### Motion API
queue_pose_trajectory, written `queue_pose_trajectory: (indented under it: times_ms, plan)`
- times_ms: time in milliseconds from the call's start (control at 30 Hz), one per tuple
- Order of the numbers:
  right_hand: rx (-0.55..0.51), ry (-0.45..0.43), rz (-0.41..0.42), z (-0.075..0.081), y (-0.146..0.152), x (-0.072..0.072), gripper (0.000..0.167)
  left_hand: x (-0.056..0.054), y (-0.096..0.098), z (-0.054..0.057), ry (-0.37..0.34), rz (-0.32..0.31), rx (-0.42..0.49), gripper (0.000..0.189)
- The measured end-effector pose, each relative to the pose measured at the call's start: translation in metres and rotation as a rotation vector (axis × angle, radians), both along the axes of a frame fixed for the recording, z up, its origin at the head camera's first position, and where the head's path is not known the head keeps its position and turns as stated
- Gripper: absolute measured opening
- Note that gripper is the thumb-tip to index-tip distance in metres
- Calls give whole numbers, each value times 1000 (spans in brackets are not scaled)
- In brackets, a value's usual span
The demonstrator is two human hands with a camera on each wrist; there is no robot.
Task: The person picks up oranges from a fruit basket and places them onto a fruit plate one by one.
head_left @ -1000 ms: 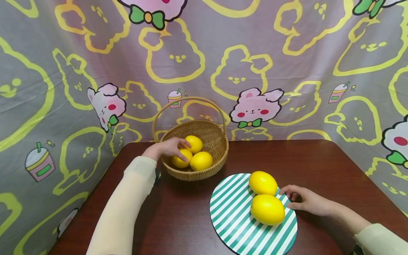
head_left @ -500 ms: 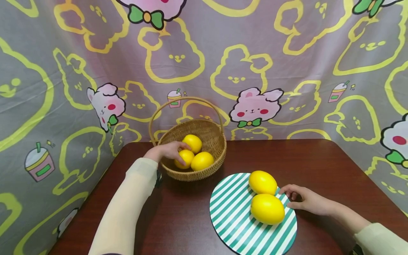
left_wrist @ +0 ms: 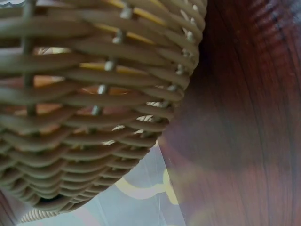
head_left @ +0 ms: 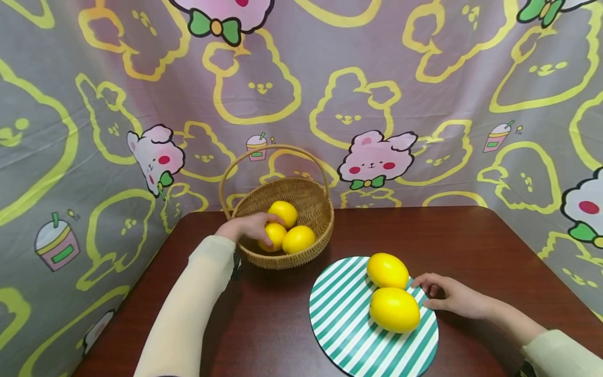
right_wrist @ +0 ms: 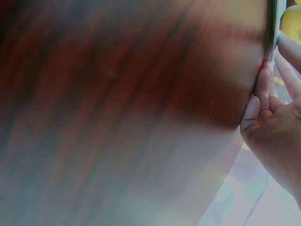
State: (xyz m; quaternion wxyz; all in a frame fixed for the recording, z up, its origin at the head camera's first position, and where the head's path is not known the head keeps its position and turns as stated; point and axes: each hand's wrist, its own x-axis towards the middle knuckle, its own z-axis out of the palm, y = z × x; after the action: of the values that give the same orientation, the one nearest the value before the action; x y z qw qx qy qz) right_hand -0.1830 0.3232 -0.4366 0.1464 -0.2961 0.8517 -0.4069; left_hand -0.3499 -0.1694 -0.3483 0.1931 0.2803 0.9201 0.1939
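Note:
In the head view my left hand [head_left: 250,226] reaches over the left rim of a wicker basket [head_left: 314,208] and grips a yellow lemon [head_left: 275,236], thumb on its near side. Two more lemons, a rear one [head_left: 283,212] and a right one [head_left: 299,240], lie against it. The left wrist view shows the basket's woven wall [left_wrist: 84,99], which hides the hand. My right hand [head_left: 454,298] rests at the right edge of a round green-and-white striped board [head_left: 339,314], fingers loosely bent. On that board sit a far lemon [head_left: 388,270] and a larger-looking near lemon [head_left: 394,310].
A dark red-brown wooden table [head_left: 264,324] bears everything. The basket's tall arched handle [head_left: 282,147] stands up over its opening. Behind and beside the table hangs a grey cloth [head_left: 292,63] printed with yellow outlines and pink rabbits.
My left hand has settled lower and closed around the left lemon, which has shifted slightly right. The basket has moved a little left. My right hand stays put.

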Motion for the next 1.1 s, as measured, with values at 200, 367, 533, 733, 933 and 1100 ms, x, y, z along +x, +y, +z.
queue_pose_trajectory:
  times_ms: [200,367,533,733,933,1100]
  plan:
    - [12,-16,-16,1,-1,0,35,2,1,3,44,-32,-17,66]
    - [9,-38,-22,2,-2,1,36,2,2,6,62,-45,31,64]
    - [-6,-34,-11,2,-2,1,35,4,1,9,66,-16,60,67]
    - [-4,-41,-10,0,-1,0,35,11,-2,15,73,34,107,70]
    - [0,-28,-9,1,-1,-1,35,16,-8,18,99,40,192,72]
    - [-3,-20,-7,0,0,0,35,22,-10,20,130,34,266,74]
